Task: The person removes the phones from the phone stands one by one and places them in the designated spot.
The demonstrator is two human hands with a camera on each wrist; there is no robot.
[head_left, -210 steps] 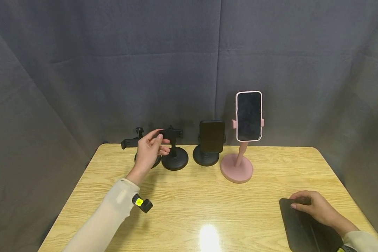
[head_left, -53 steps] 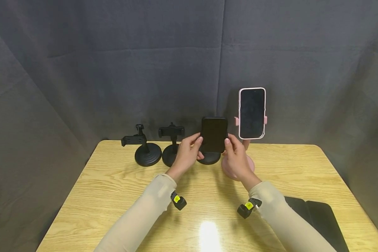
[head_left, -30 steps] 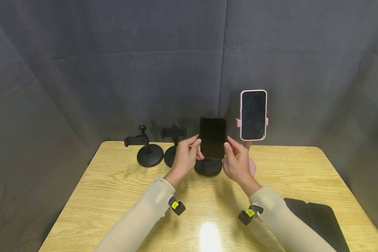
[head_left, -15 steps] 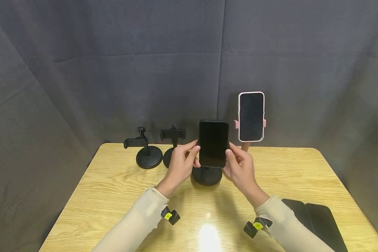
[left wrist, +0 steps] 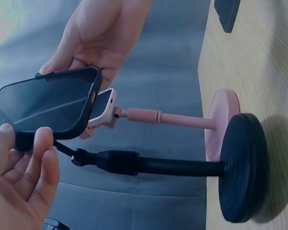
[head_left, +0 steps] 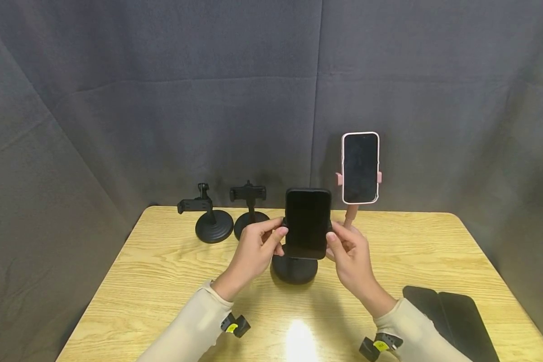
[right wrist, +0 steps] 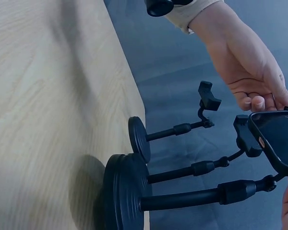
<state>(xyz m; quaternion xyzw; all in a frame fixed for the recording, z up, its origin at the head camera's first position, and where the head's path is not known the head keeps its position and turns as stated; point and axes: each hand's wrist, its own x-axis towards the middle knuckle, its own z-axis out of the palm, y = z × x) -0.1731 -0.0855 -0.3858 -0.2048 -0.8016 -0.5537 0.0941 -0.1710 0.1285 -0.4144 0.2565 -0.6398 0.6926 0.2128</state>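
A black phone [head_left: 306, 221] stands upright in the clamp of a black phone stand [head_left: 294, 271]. From one side my left hand [head_left: 253, 246] pinches the clamp by the phone's edge; from the other, my right hand [head_left: 353, 256] does the same. In the left wrist view, the stand's pole [left wrist: 177, 166] runs from the clamp down to a round base [left wrist: 245, 167]. I cannot tell whether that base touches the table. Behind my right hand stands a pink phone stand [head_left: 350, 213] holding a white-edged phone [head_left: 361, 168].
Two black phone stands with bare clamps, one at the far left [head_left: 214, 226] and one beside it [head_left: 248, 193], stand along the table's back edge. A black folded case or tablet [head_left: 452, 317] lies at the right. Grey cloth [head_left: 235, 100] hangs behind the table [head_left: 163, 261].
My left hand has left the second black stand and my right hand the black case; both now hold the phone's stand. Over the last second stand and phone have come towards me.
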